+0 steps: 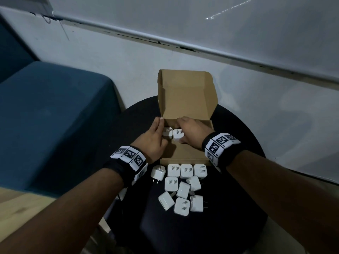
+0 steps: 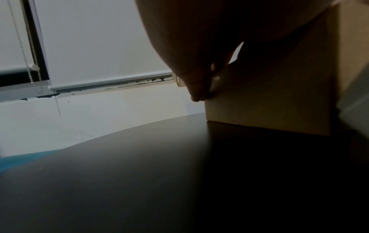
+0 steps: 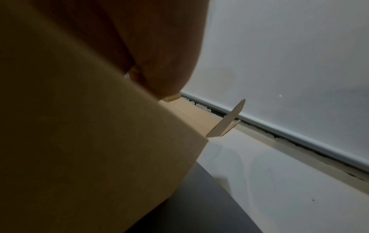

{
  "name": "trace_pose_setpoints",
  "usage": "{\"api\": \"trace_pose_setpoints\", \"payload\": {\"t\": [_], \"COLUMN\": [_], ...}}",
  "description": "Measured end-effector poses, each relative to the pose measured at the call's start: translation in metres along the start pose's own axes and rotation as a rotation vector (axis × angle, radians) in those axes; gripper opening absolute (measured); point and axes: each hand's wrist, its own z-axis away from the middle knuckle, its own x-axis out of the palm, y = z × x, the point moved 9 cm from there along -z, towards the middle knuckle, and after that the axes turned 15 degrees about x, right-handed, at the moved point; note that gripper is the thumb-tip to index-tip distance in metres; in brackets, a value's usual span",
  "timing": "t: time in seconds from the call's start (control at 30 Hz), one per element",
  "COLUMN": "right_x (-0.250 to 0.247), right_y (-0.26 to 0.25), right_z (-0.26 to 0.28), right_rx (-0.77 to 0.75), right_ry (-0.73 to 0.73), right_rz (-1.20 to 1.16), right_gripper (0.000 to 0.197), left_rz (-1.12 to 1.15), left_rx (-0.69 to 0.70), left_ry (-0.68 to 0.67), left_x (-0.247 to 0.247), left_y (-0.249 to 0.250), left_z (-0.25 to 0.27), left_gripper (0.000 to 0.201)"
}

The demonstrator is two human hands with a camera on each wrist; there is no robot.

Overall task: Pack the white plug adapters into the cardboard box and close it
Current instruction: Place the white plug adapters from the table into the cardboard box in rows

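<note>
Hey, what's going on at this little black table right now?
A person is packing white plug adapters into an open cardboard box on a round black table. Both hands are inside the box: the left hand holds one adapter and the right hand holds another adapter beside it. The lid stands open. Ten more adapters wait on the table in front of the box.

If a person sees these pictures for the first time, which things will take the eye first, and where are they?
First comes the open cardboard box on the round black table, its lid standing up toward the wall. Inside it, the left hand and the right hand each grip a white plug adapter, side by side. In front of the box, a cluster of loose white adapters lies on the table.
</note>
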Motion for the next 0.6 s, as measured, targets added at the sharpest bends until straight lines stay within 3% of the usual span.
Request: {"api": "trace_pose_setpoints", "payload": {"t": [0.1,0.3,0.4,0.5,0.6], "right_x": [0.003,-0.014,-0.041,-0.043,-0.01], "right_y": [0.001,0.004,0.009,0.014,0.028], "right_z": [-0.002,0.006,0.037,0.079,0.11], "right_rx": [-0.001,0.049,0.0,-0.074,-0.063], "right_ry": [0.007,0.04,0.076,-0.048,-0.192], "right_rz": [0.008,0.031,-0.169,-0.22,0.055], "right_gripper": [0.04,0.042,0.023,0.004,0.019], "left_rz": [0.007,-0.014,-0.019,-0.02,-0.034], "left_rx": [-0.01,0.006,0.002,-0.003,-0.008], "left_ry": [-0.013,0.0,-0.004,-0.001,0.002], "left_x": [0.001,0.002,0.003,0.003,0.002], "left_y": [-0.001,-0.002,-0.002,-0.002,0.0], "left_z": [-0.001,-0.003,-0.003,-0.003,-0.002], "left_gripper": [0.066,0.067,0.067,0.066,0.065]}}
